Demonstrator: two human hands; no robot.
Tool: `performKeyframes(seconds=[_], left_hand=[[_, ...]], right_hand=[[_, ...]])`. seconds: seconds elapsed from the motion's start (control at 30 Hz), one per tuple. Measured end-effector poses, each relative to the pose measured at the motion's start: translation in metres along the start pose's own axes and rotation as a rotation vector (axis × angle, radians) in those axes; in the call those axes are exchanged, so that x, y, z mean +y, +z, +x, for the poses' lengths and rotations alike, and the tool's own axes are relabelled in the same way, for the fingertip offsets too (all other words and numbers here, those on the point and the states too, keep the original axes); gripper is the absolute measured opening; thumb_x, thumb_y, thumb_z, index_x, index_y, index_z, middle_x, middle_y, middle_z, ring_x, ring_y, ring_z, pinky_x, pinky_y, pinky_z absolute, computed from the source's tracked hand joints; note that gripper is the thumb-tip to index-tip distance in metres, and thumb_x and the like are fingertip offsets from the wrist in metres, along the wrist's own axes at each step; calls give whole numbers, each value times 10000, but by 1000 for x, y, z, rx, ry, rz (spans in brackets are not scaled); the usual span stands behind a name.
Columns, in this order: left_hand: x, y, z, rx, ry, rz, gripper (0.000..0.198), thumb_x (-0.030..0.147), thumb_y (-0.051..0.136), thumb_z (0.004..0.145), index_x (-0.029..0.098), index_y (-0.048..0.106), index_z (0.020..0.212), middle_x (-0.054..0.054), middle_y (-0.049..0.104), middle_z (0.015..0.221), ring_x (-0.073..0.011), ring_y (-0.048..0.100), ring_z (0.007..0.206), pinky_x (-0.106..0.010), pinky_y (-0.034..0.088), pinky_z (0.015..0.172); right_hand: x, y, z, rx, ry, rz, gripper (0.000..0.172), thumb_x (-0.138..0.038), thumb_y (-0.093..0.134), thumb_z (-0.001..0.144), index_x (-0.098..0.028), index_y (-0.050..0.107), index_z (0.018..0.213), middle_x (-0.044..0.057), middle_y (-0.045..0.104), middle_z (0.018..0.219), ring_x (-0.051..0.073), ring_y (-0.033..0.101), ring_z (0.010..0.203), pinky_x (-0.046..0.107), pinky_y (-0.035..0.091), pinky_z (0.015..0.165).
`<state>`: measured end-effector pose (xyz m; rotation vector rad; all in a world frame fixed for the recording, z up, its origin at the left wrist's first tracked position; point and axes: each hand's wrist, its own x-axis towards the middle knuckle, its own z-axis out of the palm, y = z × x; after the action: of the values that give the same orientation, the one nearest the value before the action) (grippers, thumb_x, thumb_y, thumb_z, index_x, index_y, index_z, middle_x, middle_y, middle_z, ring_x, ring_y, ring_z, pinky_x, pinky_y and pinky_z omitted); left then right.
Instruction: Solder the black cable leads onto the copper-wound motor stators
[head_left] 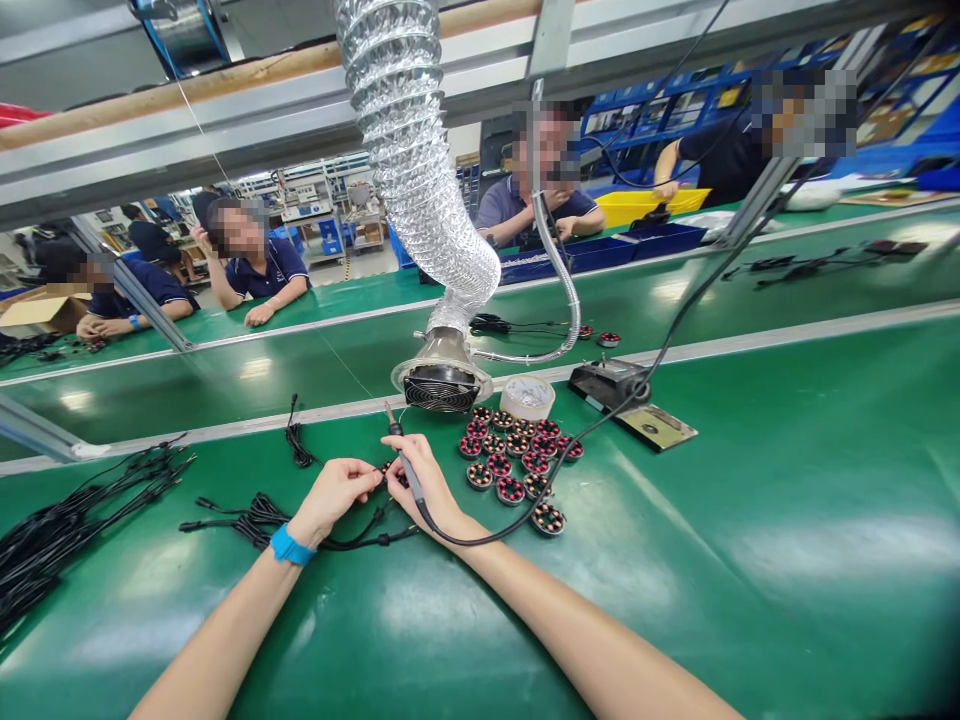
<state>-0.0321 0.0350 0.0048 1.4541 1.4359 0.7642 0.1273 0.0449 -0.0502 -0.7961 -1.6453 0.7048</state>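
Note:
My right hand point(431, 485) is wrapped around a soldering iron point(410, 474), its tip pointing up and away from me. My left hand point(335, 497), with a blue band at the wrist, pinches a small round motor stator point(385, 470). The right fingertips meet it from the other side, and most of it is hidden by the fingers. Black cables point(262, 520) lie under and beside my left hand. To the right of my hands sits a cluster of several wound stators point(517, 445), with red, black and copper-coloured coils.
A fume extractor hood point(442, 375) hangs just beyond my hands on a foil duct point(420, 170). A tape roll point(527, 397) and a soldering iron stand point(634, 400) are behind the stators. A cable bundle point(52, 530) lies far left. Co-workers point(262, 270) sit across the bench.

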Motion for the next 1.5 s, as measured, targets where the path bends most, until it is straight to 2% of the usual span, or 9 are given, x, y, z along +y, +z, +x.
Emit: performKeyframes(seconds=[0.53, 0.67, 0.8, 0.97, 1.03, 1.1, 1.2, 1.37, 1.5], left_hand=[[-1, 4, 0, 22, -17, -59, 340, 462, 733, 636, 136, 654, 693, 6, 588, 639, -104, 456, 551, -245, 351, 572], [1, 5, 0, 26, -16, -82, 348, 464, 732, 635, 134, 639, 691, 2, 584, 645, -102, 457, 554, -242, 357, 574], [0, 4, -1, 40, -18, -97, 358, 465, 741, 630, 131, 642, 714, -8, 609, 662, -108, 486, 557, -245, 374, 581], [-2, 2, -2, 54, -37, -89, 331, 441, 740, 630, 132, 650, 708, 6, 591, 604, -111, 494, 533, -241, 361, 559], [-2, 2, -2, 54, -35, -94, 322, 433, 743, 629, 134, 647, 699, 10, 587, 601, -109, 496, 533, -239, 359, 561], [-2, 2, -1, 49, -36, -108, 327, 437, 748, 629, 133, 647, 695, 10, 589, 608, -107, 494, 535, -239, 360, 565], [-2, 3, 1, 37, -36, -143, 344, 451, 754, 627, 130, 653, 699, 3, 600, 633, -106, 493, 547, -240, 365, 574], [-4, 4, 4, 25, -10, -178, 358, 458, 760, 629, 126, 669, 727, -12, 621, 690, -115, 509, 582, -251, 392, 609], [-8, 3, 5, 24, -12, -168, 381, 468, 754, 646, 120, 690, 788, -23, 636, 717, -123, 513, 597, -259, 400, 620]], right_hand=[[4, 1, -2, 1, -26, 8, 560, 6, 504, 787, -266, 503, 1276, 23, 431, 1069, 84, 620, 743, 264, 560, 773], [-9, -8, 0, 49, -28, -23, 432, -69, 494, 873, -253, 547, 1260, 41, 492, 1051, 116, 639, 775, 271, 559, 775], [-27, -24, 1, 139, -16, -99, 257, -223, 473, 984, -237, 612, 1200, 57, 639, 1015, 178, 659, 890, 311, 548, 838], [-32, -33, -3, 282, -13, -106, 184, -265, 488, 976, -209, 661, 949, 41, 710, 897, 195, 685, 847, 301, 551, 759], [-31, -33, -3, 289, -11, -102, 186, -255, 484, 974, -208, 660, 937, 35, 707, 871, 189, 682, 815, 299, 547, 754], [-30, -32, -2, 258, -16, -112, 182, -239, 483, 974, -208, 661, 989, 35, 696, 880, 181, 671, 804, 300, 540, 775], [-25, -31, 4, 113, -64, -135, 220, -193, 498, 957, -222, 651, 1111, 41, 653, 925, 167, 648, 807, 285, 528, 783], [-11, -28, 13, -203, -135, -173, 528, -77, 561, 858, -254, 512, 1354, 65, 569, 1117, 163, 618, 884, 281, 517, 812], [-6, -28, 13, -268, -140, -179, 626, -24, 545, 836, -262, 446, 1406, 68, 535, 1173, 157, 604, 909, 284, 507, 843]])
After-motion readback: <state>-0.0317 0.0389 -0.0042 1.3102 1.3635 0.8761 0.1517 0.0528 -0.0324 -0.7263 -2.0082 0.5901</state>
